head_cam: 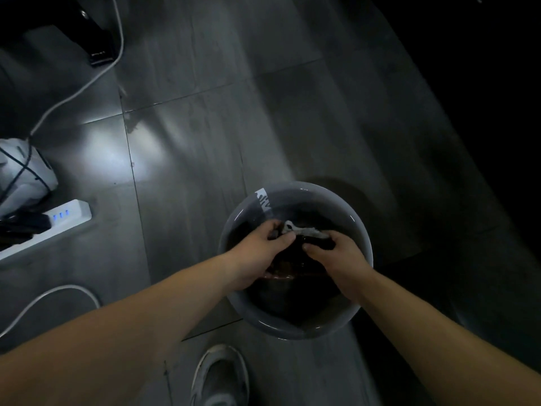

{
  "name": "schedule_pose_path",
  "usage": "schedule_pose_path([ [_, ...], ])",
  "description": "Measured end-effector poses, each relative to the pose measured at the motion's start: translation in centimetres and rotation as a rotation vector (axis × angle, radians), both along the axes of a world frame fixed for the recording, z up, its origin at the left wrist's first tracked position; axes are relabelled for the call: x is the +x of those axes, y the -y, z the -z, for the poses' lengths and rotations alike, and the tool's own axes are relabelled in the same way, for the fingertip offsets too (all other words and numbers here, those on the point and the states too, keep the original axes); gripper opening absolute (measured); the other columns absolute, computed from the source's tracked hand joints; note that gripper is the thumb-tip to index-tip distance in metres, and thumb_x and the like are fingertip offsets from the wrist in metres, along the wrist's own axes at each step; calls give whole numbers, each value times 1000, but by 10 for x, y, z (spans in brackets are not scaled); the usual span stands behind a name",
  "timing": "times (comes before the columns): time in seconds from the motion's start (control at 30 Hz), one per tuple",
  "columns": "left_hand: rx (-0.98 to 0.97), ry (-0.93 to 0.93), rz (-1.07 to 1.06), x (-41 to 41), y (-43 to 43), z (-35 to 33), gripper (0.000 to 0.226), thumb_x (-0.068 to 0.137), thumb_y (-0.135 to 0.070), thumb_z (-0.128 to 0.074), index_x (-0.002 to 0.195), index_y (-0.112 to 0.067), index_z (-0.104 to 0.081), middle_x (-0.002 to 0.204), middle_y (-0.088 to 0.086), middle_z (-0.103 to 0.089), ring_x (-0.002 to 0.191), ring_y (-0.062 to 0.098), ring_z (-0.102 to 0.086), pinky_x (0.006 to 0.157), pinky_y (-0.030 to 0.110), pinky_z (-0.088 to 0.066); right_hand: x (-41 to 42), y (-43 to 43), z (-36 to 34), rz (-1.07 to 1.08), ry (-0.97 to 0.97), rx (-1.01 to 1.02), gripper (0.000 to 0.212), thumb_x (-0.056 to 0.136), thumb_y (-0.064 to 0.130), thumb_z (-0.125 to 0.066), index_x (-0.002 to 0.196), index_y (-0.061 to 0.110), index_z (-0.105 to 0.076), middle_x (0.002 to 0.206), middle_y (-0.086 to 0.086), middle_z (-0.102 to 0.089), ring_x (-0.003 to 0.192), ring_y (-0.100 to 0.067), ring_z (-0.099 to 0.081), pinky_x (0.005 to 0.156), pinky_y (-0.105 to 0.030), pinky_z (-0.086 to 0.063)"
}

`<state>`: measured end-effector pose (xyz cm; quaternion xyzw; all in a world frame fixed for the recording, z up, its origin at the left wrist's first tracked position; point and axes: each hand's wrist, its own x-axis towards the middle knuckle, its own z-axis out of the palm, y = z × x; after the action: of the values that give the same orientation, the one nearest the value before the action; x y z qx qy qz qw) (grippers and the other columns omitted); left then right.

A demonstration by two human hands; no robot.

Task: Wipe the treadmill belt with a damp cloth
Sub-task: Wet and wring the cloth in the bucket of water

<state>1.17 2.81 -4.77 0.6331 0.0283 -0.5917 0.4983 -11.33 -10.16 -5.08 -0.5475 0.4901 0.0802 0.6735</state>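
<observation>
Far left of frame: white object (25,171) with black cords across it. A white power strip (63,219) lies just below it, blue lights lit, black plugs in its left part. One white cable (87,80) runs from the top edge down to the white object; another cable (46,298) loops at lower left. Dark machine foot (93,45) at upper left. Grey tiled floor (205,127), glare patch left of centre. Bottom centre: grey shoe (219,376). Centre right: round grey basin (292,326) on the floor, white label (263,200) on its far rim, inside dark. Left hand (257,253) is over the basin, fingers curled, gripping the cloth's left end. Cloth (307,232) is dark with a pale edge strip, bunched, held between both hands within the basin rim. Right hand (336,256) grips the cloth's right end, fingers curled round it. Both forearms bare. Right side of frame too dark to tell.
</observation>
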Motion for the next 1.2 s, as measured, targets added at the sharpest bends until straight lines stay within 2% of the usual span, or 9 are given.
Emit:
schedule_pose_path([
  [0.1, -122, -164, -49, 0, -5, -18, 23, 104, -19, -59, 126, -25, -62, 131, 9, -66, 108, 32, -72, 74, 50, -63, -5, 6, -13, -14, 89, 52, 24, 90, 16, -72, 111, 25, -63, 114, -8, -70, 102, -27, -71, 86, -50, -60],
  [0.2, -158, -197, -82, -2, -10, -28, 22, 103, -12, -57, 121, -22, -64, 130, 12, -66, 109, 35, -71, 71, 47, -63, -8, 7, -30, -59, 176, 124, 38, 94, 14, -67, 125, 32, -55, 125, -4, -58, 109, -35, -66, 71, -52, -61],
  [0.27, -181, -244, -68, 1, -13, -32, 24, 101, -9, -58, 123, -18, -64, 131, 14, -65, 112, 37, -70, 78, 49, -62, -8, 10, -37, -81, 196, 183, 47, 93, 18, -68, 136, 30, -53, 129, -6, -58, 109, -35, -66, 72, -52, -61],
  [0.37, -166, -292, -34, 1, -11, -37, 20, 99, -32, -64, 110, -16, -70, 119, 13, -72, 108, 34, -71, 92, 52, -58, -4, 9, -42, -125, 149, 267, 43, 88, 44, -65, 122, 18, -65, 119, -15, -69, 103, -35, -71, 81, -52, -60],
  [0.47, -31, -132, -123, -9, -2, -33, 30, 103, -38, -59, 88, -17, -75, 98, 12, -75, 89, 29, -73, 87, 48, -58, 3, 4, -43, -52, 94, 255, 47, 97, 49, -56, 115, 6, -67, 109, -18, -73, 100, -34, -71, 83, -44, -60],
  [0.63, 89, 349, -3, -17, -7, -14, 19, 97, -31, -71, 109, -21, -61, 111, 7, -71, 99, 19, -71, 83, 33, -61, 9, -13, -37, 22, 60, 155, 26, 97, 25, -63, 121, 18, -60, 115, -10, -64, 102, -27, -67, 79, -38, -59],
  [0.8, 15, 344, -49, -28, -8, -14, 27, 99, -39, -66, 125, -30, -62, 116, -3, -73, 109, 16, -70, 101, 44, -56, 18, -24, -42, -11, -94, 151, 31, 99, 53, -51, 111, 26, -62, 106, -6, -70, 96, -27, -69, 73, -40, -60],
  [1.03, 88, 452, 51, -30, -1, -25, 30, 108, -50, -41, 111, -27, -61, 103, -6, -70, 96, 6, -65, 80, 27, -47, 22, -32, -35, 9, 79, -213, 18, 102, 35, -53, 96, 25, -66, 88, 3, -72, 83, -9, -70, 75, -28, -54],
  [1.2, 80, 495, 49, -31, 3, -25, 28, 108, -47, -44, 108, -27, -63, 98, -4, -74, 93, 10, -70, 92, 41, -56, 22, -34, -31, 32, 119, -189, 16, 103, 26, -51, 98, 24, -65, 90, 1, -72, 79, -3, -70, 76, -27, -56],
])
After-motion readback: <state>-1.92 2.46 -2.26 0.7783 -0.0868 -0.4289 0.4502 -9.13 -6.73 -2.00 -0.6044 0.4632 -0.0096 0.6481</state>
